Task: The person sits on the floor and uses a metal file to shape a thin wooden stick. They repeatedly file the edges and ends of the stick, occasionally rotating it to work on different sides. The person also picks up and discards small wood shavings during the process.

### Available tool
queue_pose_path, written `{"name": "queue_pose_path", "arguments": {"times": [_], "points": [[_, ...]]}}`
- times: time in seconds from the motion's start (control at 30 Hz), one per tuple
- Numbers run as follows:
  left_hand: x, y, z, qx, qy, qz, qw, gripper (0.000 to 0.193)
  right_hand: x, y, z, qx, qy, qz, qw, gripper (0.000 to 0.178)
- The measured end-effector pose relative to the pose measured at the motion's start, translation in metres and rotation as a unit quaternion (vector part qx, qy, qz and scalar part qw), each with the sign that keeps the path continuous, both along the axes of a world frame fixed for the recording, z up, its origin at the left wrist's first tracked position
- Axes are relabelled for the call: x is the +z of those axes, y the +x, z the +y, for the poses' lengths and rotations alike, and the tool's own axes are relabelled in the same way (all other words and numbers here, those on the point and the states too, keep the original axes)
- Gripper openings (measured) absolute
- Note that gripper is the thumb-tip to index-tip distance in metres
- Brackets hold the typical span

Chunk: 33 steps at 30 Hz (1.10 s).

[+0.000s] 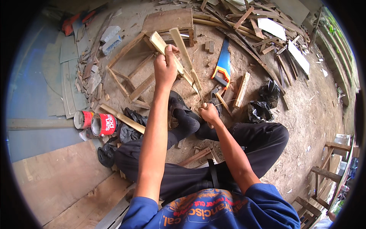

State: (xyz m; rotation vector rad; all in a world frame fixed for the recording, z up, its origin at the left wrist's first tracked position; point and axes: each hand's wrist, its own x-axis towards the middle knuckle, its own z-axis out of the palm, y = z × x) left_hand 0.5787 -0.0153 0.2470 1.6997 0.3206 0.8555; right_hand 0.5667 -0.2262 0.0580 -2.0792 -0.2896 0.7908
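The bamboo (159,42) is above the centre of the frame, its long axis slanting from upper left down to lower right, toward the right hand. A second strip (178,40) stands to its right; the two spread apart at the top and draw together at the foot, though whether they are one split piece I cannot tell. The left hand (166,70) is nearer: it is closed around the first strip, thumb lying along it. The right hand (209,113), just below the lower ends, is closed on the handle of one knife (199,94), whose narrow blade points up at where the strips meet. That meeting of blade and strip ends is what counts; actual contact is too small to be sure of.

Around them, counted: one saw (223,63) right of the strips, two small blocks (209,47) above it to the left, one pale batten (242,90) below it to the right, one wooden frame (140,93) left of the left hand, two red cans (103,124) at centre left, and two white panels (299,57) in the upper-right scrap heap (251,19), whose sticks are too many to count.
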Motion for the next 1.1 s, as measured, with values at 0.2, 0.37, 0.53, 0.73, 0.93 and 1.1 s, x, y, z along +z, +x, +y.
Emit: {"name": "queue_pose_path", "arguments": {"times": [0.2,0.37,0.53,0.73,0.93,1.1], "points": [[-0.020,-0.016,0.018,-0.017,-0.125,-0.013,0.992,0.041,-0.018,0.000,-0.009,-0.093,0.064,0.134,0.984,0.024],[-0.008,-0.015,0.009,-0.013,0.003,0.006,1.000,0.041,0.003,-0.006,-0.007,-0.036,-0.081,-0.174,0.981,0.023],[0.004,-0.015,-0.011,0.093,0.151,0.049,0.983,0.044,0.005,-0.021,-0.006,-0.022,-0.021,-0.147,0.989,0.027],[0.008,-0.014,-0.028,0.081,0.113,0.012,0.990,0.047,-0.011,-0.027,-0.009,-0.002,0.000,-0.150,0.989,0.025],[0.002,-0.012,-0.030,0.076,0.148,0.014,0.986,0.043,-0.037,-0.026,-0.014,-0.026,-0.021,-0.128,0.991,0.023],[0.005,-0.018,-0.008,0.067,0.123,0.103,0.985,0.047,-0.023,-0.022,-0.003,-0.001,-0.088,-0.063,0.994,0.026]]}}
